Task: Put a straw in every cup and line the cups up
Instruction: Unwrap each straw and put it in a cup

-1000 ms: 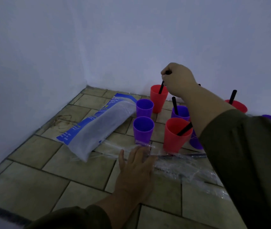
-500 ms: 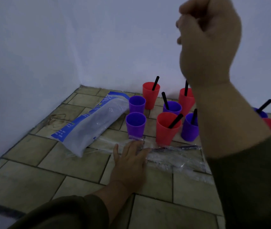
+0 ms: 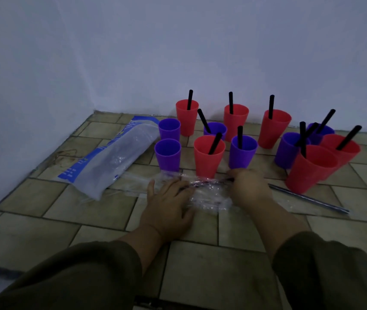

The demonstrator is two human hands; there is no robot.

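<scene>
The right hand (image 3: pixel 250 186) pinched the crinkled clear plastic straw packet (image 3: pixel 209 198) on the tiled floor (image 3: pixel 88 209), while the left hand (image 3: pixel 169 202) pressed it flat with straight fingers. Just beyond, two purple plastic cups (image 3: pixel 168 153) lacked straws, and the cluster was not yet lined up.

Tiled floor (image 3: pixel 200 260) holds cups (image 3: pixel 209 159), printed bag (image 3: pixel 111 162), clear wrapper (image 3: pixel 209 198).
</scene>
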